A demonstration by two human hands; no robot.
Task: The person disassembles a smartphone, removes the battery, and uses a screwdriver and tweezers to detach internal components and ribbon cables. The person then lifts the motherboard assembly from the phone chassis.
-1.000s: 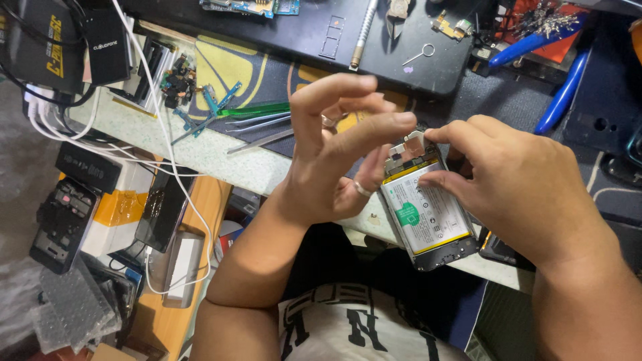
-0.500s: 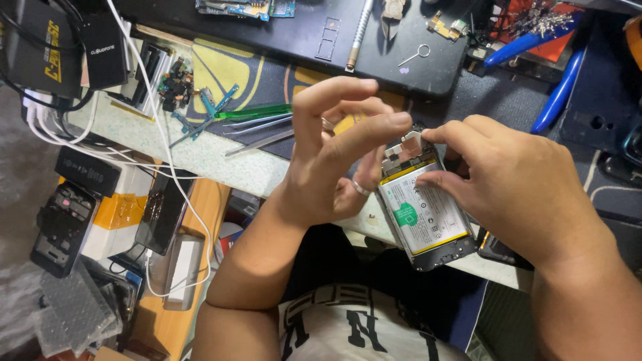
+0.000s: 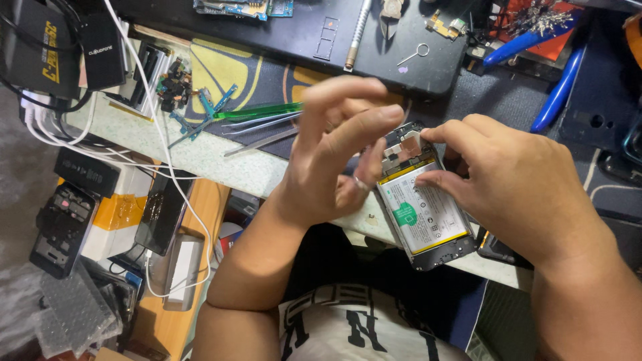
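Right of centre in the frame, an opened phone point(image 3: 424, 200) is held over the near edge of the bench point(image 3: 200, 157), its back cover already off so that the battery point(image 3: 421, 210) with its green sticker and the upper board are laid bare. The right hand point(image 3: 515, 187) is closed on the phone from the right, its fingers point(image 3: 441, 134) pinched at the top end, where a small metal shield is seen. The left hand point(image 3: 334, 160) is spread wide just left of the phone, holding nothing that can be made out. Disassembly is judged partly done: the battery is still seated. Tweezers point(image 3: 261, 134) and a green pry tool point(image 3: 257, 111) lie untouched at upper left.
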